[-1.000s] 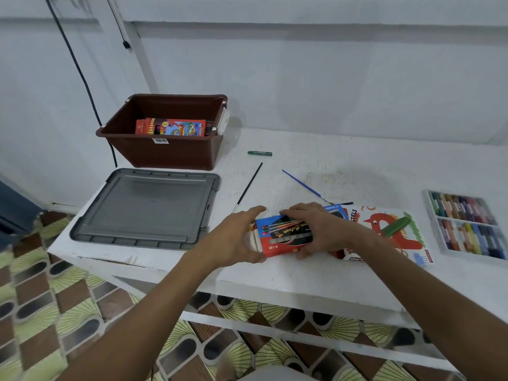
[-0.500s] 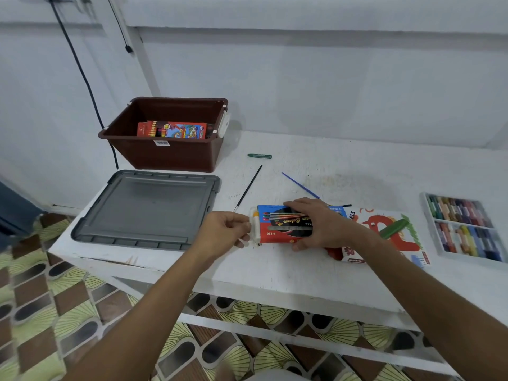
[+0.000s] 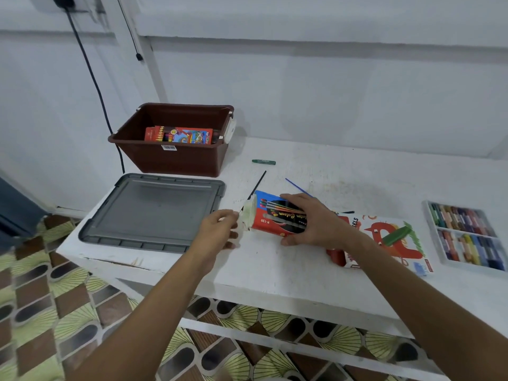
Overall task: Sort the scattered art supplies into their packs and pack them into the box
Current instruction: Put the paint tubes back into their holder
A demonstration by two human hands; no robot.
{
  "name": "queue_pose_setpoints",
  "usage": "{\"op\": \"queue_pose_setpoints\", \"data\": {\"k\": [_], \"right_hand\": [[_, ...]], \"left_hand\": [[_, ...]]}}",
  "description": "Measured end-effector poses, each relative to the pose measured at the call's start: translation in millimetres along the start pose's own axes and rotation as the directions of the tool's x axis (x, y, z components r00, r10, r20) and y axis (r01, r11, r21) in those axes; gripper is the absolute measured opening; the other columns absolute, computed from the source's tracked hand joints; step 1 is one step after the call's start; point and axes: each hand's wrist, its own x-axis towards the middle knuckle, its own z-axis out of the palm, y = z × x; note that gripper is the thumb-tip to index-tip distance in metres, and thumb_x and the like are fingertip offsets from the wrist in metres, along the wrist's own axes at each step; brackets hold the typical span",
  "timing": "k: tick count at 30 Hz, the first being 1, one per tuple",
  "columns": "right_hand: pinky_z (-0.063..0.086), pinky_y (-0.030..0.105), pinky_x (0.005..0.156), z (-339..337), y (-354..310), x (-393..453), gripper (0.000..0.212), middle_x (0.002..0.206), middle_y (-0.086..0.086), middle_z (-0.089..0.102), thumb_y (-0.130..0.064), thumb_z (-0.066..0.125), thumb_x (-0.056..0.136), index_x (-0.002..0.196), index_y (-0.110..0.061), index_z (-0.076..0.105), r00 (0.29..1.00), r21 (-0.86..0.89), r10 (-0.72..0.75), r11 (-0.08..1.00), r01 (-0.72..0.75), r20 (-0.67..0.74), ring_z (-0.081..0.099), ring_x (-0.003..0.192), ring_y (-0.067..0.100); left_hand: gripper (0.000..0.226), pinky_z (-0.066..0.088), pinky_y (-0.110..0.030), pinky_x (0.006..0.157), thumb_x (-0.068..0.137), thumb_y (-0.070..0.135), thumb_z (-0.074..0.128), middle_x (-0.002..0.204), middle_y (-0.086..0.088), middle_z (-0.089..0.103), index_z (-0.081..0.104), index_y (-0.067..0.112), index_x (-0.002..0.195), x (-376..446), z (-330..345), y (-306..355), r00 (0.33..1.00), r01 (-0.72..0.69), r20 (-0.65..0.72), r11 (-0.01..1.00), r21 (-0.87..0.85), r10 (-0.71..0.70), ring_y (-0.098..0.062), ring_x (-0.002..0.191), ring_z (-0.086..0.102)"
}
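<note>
The red and blue cardboard brush pack (image 3: pixel 277 217) lies on the white table (image 3: pixel 275 259), near the front edge. The right hand (image 3: pixel 310 220) grasps it from above, fingers curled around its body. The left hand (image 3: pixel 220 233) pinches the white end flap (image 3: pixel 247 218) at the open end.

If the flap is pulled too hard it may tear, or the pack may slide under the right hand.

Loose on the table I count two thin brushes, one black (image 3: pixel 257 187) and one blue (image 3: pixel 298 186), and one green crayon (image 3: pixel 263 161). One brown plastic box (image 3: pixel 176 160) holds one colourful pack (image 3: pixel 178 135); one grey lid (image 3: pixel 151 213) lies beside it.
</note>
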Motion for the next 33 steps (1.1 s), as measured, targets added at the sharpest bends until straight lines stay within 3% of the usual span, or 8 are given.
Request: {"op": "queue_pose_setpoints", "data": {"k": [3,8,14,24,29,33], "right_hand": [[0.036,0.035,0.106,2.5,-9.7,4.3,0.098,0.136,-0.01,0.039,-0.044,0.084,0.064,0.144,-0.033,0.029,0.999,0.026,-0.017,0.999,0.018,-0.031,0.035,0.123,0.01],[0.039,0.04,0.106,10.6,-14.7,11.0,0.099,0.133,-0.011,0.039,-0.046,0.084,0.061,0.143,-0.036,0.029,0.999,0.066,-0.037,0.997,0.039,-0.034,0.039,0.122,0.009],[0.039,0.043,0.105,19.9,-20.6,16.0,0.102,0.129,-0.008,0.044,-0.05,0.084,0.057,0.143,-0.032,0.032,0.994,0.055,-0.075,0.995,0.08,-0.083,0.041,0.119,0.012],[0.032,0.038,0.104,31.4,-25.6,11.3,0.105,0.131,-0.004,0.04,-0.052,0.083,0.06,0.146,-0.035,0.025,0.969,-0.072,-0.098,0.994,0.083,-0.227,0.034,0.117,0.012],[0.024,0.029,0.091,40.4,-25.3,10.9,0.107,0.133,-0.004,0.041,-0.062,0.077,0.06,0.147,-0.036,0.021,0.943,-0.169,-0.112,0.984,0.061,-0.315,0.032,0.117,0.01],[0.022,0.03,0.089,44.8,-21.6,7.8,0.104,0.125,-0.001,0.042,-0.068,0.071,0.06,0.147,-0.037,0.023,0.916,-0.189,-0.164,0.977,0.099,-0.365,0.03,0.109,0.007]], "left_hand": [[0.03,0.058,-0.036,0.067,0.098,0.035,0.05,0.096,-0.014,0.071,0.061,0.009,0.109,-5.9,-4.0,2.8,0.983,0.153,0.131,0.972,-0.179,-0.131,-0.026,0.084,0.07],[0.022,0.051,-0.027,0.052,0.098,0.026,0.051,0.078,-0.007,0.069,0.065,0.009,0.099,-8.8,-12.7,20.6,0.997,-0.03,0.051,0.925,-0.378,0.053,-0.013,0.063,0.065],[0.02,0.053,-0.027,0.057,0.086,0.021,0.07,0.09,-0.007,0.074,0.069,0.01,0.102,-12.3,-20.0,24.4,0.973,-0.228,-0.04,0.972,-0.05,0.226,-0.009,0.073,0.064],[0.011,0.051,-0.022,0.049,0.086,0.02,0.069,0.081,-0.002,0.073,0.071,0.013,0.094,-22.6,-7.2,30.9,0.926,-0.318,-0.185,0.944,0.089,0.33,-0.007,0.068,0.066],[0.009,0.05,-0.028,0.053,0.086,0.019,0.069,0.078,-0.005,0.073,0.07,0.012,0.079,-21.0,0.3,39.6,0.92,-0.252,-0.287,0.964,0.088,0.267,-0.017,0.073,0.068],[0.015,0.043,-0.027,0.052,0.083,0.017,0.07,0.067,-0.008,0.071,0.065,0.007,0.072,-23.6,9.1,49.1,0.938,-0.175,-0.306,0.985,-0.004,0.165,-0.017,0.062,0.061]]}}
